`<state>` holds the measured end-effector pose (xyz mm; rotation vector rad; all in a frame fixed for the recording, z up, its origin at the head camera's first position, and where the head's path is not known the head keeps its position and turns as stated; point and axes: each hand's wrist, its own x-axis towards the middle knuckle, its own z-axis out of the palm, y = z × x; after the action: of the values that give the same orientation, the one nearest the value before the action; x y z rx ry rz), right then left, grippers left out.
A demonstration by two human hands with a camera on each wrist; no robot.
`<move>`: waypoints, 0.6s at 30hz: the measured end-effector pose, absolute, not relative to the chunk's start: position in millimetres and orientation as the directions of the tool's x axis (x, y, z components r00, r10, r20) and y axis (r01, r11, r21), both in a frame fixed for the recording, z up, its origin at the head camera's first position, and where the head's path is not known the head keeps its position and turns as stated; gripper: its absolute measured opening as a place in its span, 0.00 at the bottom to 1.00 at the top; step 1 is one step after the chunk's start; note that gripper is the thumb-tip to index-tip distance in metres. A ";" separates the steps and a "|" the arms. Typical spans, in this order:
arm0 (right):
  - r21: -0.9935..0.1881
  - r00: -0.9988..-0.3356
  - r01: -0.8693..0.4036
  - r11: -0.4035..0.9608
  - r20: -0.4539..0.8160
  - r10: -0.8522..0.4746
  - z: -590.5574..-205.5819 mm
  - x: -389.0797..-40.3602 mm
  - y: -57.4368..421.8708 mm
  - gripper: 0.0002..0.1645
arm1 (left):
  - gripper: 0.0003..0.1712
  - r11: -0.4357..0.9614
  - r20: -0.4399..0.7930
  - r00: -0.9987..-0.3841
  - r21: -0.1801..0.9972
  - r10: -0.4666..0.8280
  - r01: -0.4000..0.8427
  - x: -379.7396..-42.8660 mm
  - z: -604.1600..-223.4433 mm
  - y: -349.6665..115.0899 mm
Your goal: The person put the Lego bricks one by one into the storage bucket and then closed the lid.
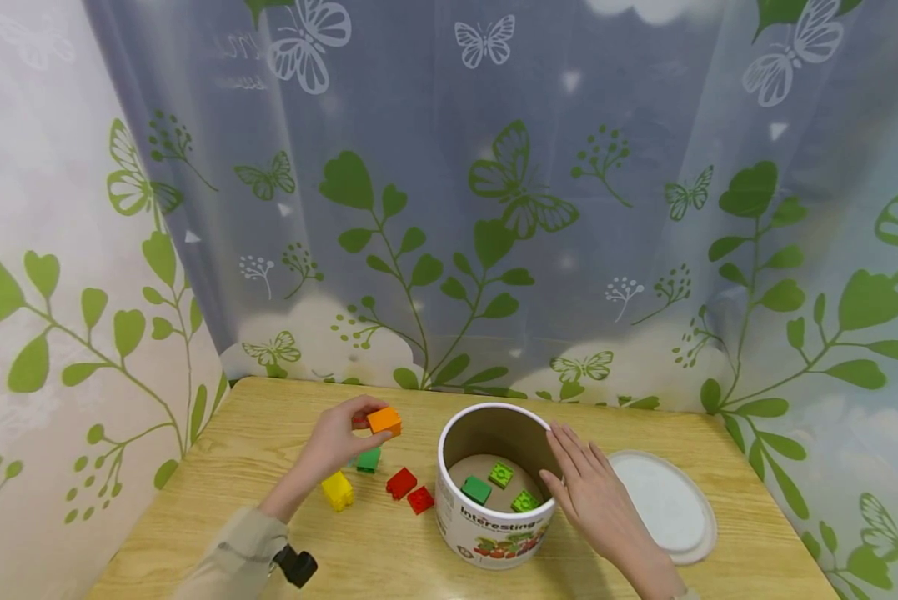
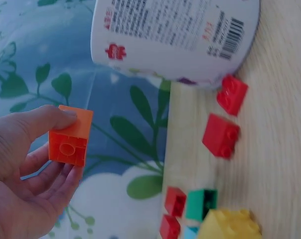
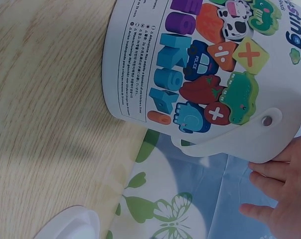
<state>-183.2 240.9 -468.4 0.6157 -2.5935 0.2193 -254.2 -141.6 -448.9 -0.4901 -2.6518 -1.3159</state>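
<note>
Between thumb and fingers, my left hand [image 1: 338, 435] pinches an orange toy block [image 1: 384, 422], lifted left of a round white bucket [image 1: 494, 537]. The left wrist view shows the hollow underside of this orange block [image 2: 70, 144]. My right hand [image 1: 594, 492] rests with straight fingers against the bucket's right rim. Inside the bucket lie a dark green block [image 1: 476, 490] and two light green blocks [image 1: 501, 474]. On the table under and beside the left hand are a yellow block [image 1: 338, 490], a green block [image 1: 368, 460] and red blocks [image 1: 401, 483].
A white round lid [image 1: 662, 504] lies on the wooden table [image 1: 388, 550] right of the bucket. In the right wrist view a white handle [image 3: 230, 144] is riveted to the bucket's side. A patterned curtain [image 1: 433, 208] hangs behind the table.
</note>
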 end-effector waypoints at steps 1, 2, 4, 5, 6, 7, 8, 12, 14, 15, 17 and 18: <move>-0.049 -0.796 -0.458 0.888 0.468 -0.384 -468.4 -183.1 241.1 0.35 | 0.21 0.561 0.272 -0.933 0.746 0.236 0.359 -254.9 -447.5 -138.3; -0.051 -0.799 -0.455 0.889 0.465 -0.382 -468.2 -183.0 241.3 0.35 | 0.21 0.559 0.281 -0.927 0.740 0.248 0.374 -255.5 -445.8 -134.8; -0.050 -0.802 -0.451 0.891 0.461 -0.380 -468.2 -182.9 241.4 0.36 | 0.21 0.553 0.289 -0.922 0.738 0.258 0.386 -256.0 -442.3 -127.1; -0.050 -0.803 -0.450 0.892 0.459 -0.380 -468.2 -182.8 241.3 0.36 | 0.21 0.547 0.292 -0.919 0.740 0.264 0.392 -255.8 -440.3 -123.4; -0.050 -0.804 -0.449 0.892 0.458 -0.379 -468.2 -182.8 241.1 0.36 | 0.21 0.541 0.295 -0.916 0.740 0.272 0.399 -255.3 -437.9 -119.6; -0.048 -0.803 -0.450 0.892 0.459 -0.380 -468.2 -182.6 241.0 0.36 | 0.21 0.539 0.304 -0.910 0.735 0.280 0.412 -254.8 -436.0 -115.8; -0.046 -0.801 -0.450 0.892 0.462 -0.380 -468.2 -182.6 241.0 0.36 | 0.22 0.528 0.313 -0.905 0.736 0.289 0.423 -254.5 -434.2 -112.0; -0.040 -0.794 -0.455 0.890 0.470 -0.385 -468.4 -182.4 241.1 0.35 | 0.21 0.489 0.341 -0.880 0.736 0.329 0.468 -253.5 -427.5 -97.8; -0.039 -0.791 -0.457 0.889 0.474 -0.386 -468.4 -182.5 241.2 0.35 | 0.21 0.469 0.347 -0.872 0.741 0.346 0.481 -253.5 -424.7 -90.4; -0.038 -0.790 -0.458 0.888 0.475 -0.387 -468.4 -182.5 241.3 0.35 | 0.21 0.461 0.349 -0.868 0.742 0.354 0.486 -253.5 -423.3 -86.6; -0.038 -0.789 -0.459 0.888 0.477 -0.388 -468.3 -182.7 241.2 0.35 | 0.21 0.445 0.355 -0.857 0.742 0.373 0.501 -254.1 -421.8 -78.8; -0.038 -0.789 -0.459 0.887 0.477 -0.388 -468.2 -182.7 241.1 0.35 | 0.21 0.437 0.362 -0.850 0.740 0.382 0.511 -254.4 -421.5 -75.0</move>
<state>-182.7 241.1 -468.2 0.6167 -2.5869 0.2092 -254.4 -75.0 -421.5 -0.7958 -2.5415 -1.3841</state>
